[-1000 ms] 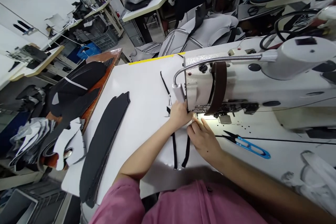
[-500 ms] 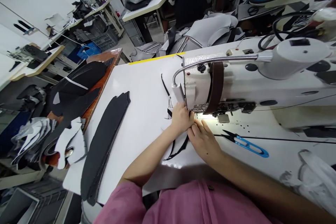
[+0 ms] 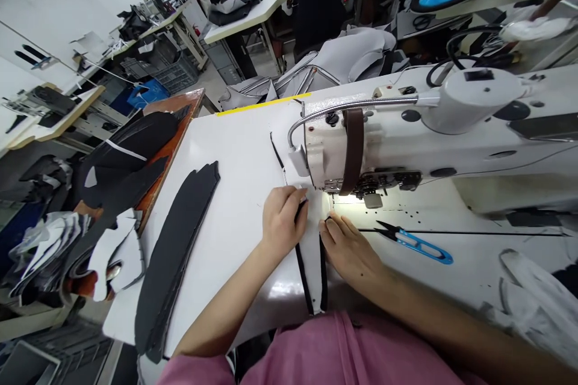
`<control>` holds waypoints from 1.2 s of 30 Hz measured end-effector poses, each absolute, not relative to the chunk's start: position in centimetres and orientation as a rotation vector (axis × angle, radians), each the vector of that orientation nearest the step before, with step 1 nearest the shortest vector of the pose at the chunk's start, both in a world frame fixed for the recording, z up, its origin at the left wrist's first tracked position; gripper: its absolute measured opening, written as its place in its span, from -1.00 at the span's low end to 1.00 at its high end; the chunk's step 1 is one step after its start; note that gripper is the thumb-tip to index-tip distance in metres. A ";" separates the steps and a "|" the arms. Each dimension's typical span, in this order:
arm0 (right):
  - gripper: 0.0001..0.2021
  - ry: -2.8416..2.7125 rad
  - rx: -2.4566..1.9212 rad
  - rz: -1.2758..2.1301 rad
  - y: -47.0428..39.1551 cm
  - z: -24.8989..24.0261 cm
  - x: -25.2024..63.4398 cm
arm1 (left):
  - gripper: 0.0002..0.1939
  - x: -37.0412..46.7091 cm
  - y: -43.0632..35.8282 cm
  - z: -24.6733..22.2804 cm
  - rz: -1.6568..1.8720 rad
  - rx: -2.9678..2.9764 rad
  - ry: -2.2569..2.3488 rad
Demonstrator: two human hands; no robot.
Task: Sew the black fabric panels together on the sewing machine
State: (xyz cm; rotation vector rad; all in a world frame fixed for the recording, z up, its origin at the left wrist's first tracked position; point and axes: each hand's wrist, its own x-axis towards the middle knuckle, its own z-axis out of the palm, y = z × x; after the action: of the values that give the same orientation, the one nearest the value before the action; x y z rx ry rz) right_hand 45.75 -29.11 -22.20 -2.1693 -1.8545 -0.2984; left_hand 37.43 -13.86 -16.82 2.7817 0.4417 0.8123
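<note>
Left of the needle area, my left hand [image 3: 284, 219] is closed, its thumb and fingers pinching one black edge of a narrow white piece [image 3: 310, 267]. My right hand [image 3: 350, 246] has its fingers bent together over the other black edge, close in front of the sewing machine [image 3: 370, 138]. From both hands the piece runs down toward my body and narrows. Its upper end is partly hidden by my fingers. Blue thread snips [image 3: 419, 245] lie to the right of my right hand. A thin black strip [image 3: 277, 150] lies beyond my left hand.
A stack of dark grey cut panels [image 3: 176, 258] lies on the left of the white table [image 3: 239, 192]. Farther left, a brown table [image 3: 153, 192] bears more cut pieces. Grey fabric [image 3: 334, 60] is heaped behind the machine. A person [image 3: 316, 0] stands beyond it.
My left hand has drawn back from the needle area, leftward and toward me. The white piece with black edges now shows stretched out below both hands. My right hand stays near the needle.
</note>
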 end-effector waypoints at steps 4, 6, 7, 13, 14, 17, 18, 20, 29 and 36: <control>-0.62 -1.835 -2.187 -0.322 -30.2 -22.7 45.2 | -0.76 37.7 -15.0 -17.7 0.700 2.898 -0.012; -0.63 -1.841 -2.185 -0.368 -30.5 -22.9 44.9 | -0.77 38.4 -15.2 -18.7 0.657 2.933 -0.085; -0.64 -1.845 -2.178 -0.393 -30.7 -22.9 44.9 | -0.77 38.8 -15.3 -19.1 0.631 2.950 -0.082; -0.68 -1.836 -2.138 -0.459 -31.0 -23.0 44.7 | -0.75 39.2 -15.6 -20.2 0.437 2.914 0.043; -0.68 -1.832 -2.139 -0.461 -31.0 -23.0 44.7 | -0.73 38.9 -15.7 -20.2 0.414 2.891 0.040; -0.68 -1.820 -2.143 -0.466 -30.9 -23.0 44.6 | -0.70 38.1 -15.8 -20.1 0.379 2.897 -0.030; -0.69 -1.815 -2.139 -0.467 -30.9 -23.0 44.6 | -0.71 38.0 -15.9 -20.1 0.381 2.917 -0.055; -0.70 -1.805 -2.124 -0.464 -30.8 -23.1 44.5 | -0.74 37.9 -15.9 -20.2 0.378 2.958 -0.087; -0.68 -1.800 -2.127 -0.432 -30.8 -23.2 44.4 | -0.75 38.8 -16.4 -19.7 0.234 3.104 -0.045; -0.69 -1.797 -2.110 -0.425 -30.9 -23.1 44.4 | -0.80 39.6 -16.8 -18.7 0.008 3.145 0.036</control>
State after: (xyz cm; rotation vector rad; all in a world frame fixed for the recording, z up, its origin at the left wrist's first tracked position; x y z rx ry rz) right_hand 44.40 -30.89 -23.10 -2.1099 -1.7971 -0.4254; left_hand 39.58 -16.84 -18.74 3.1448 0.0356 0.0077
